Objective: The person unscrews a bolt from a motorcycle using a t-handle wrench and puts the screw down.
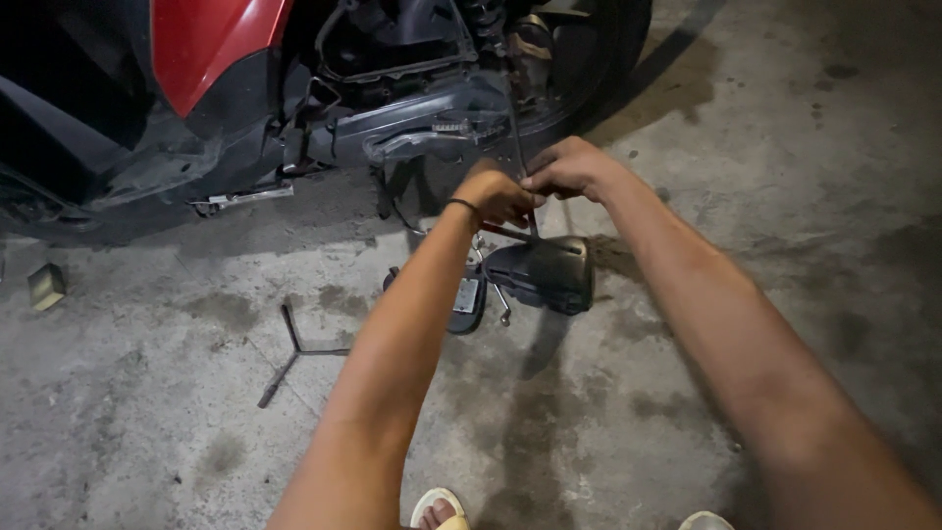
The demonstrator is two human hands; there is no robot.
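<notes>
Both hands are up at the underside of the scooter (392, 118) now, working close together on a thin dark rod (514, 128) that drops from the machine's far side. The left hand (496, 194), a dark band at its wrist, is curled shut around something red-handled just below the rod; the right hand (569, 169) pinches closed on the rod itself, knuckles nearly touching the left. How far along? The lower black bodywork looks opened up, its frame and hoses exposed, and a dark cover piece (545, 273) already lies off on the concrete floor (147, 432), just near of the hands, beside a small dark part (466, 299) and a loose bolt or two. A three-armed wrench (294, 348) lies untouched well to the left, and a small tan block (45, 286) sits at the far left. So parts are off, with the rod work in hand. What the left hand grips is mostly hidden by its fingers, the rod's upper end vanishes into shadow, and only sandalled toes (439, 510) show at the near edge.
</notes>
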